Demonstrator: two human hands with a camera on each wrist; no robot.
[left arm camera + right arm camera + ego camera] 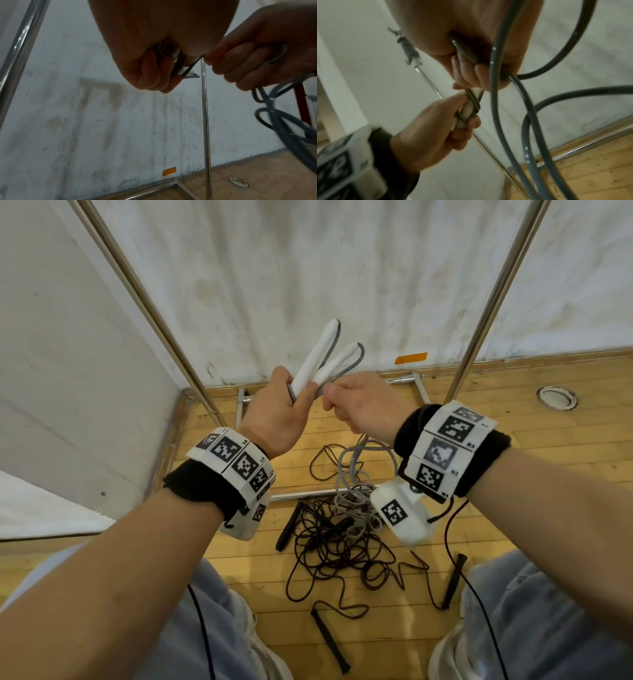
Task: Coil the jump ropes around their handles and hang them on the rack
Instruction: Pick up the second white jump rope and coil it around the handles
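Two slanted chrome rack poles (147, 302) flank the raised hands, open gap between them up to the stained white wall (308, 268), tangled black jump ropes (342, 546) cover wooden floor (513, 412) below, grey rope (508, 108) loops dangle beside the right hand (366, 405)

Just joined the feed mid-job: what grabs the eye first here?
Centre frame, the left hand grips a pair of white handles held together, while the right hand pinches the grey rope beside them, a few turns already round the handles. Below, on the wooden floor between the person's legs, lies a tangle of dark ropes with black handles.
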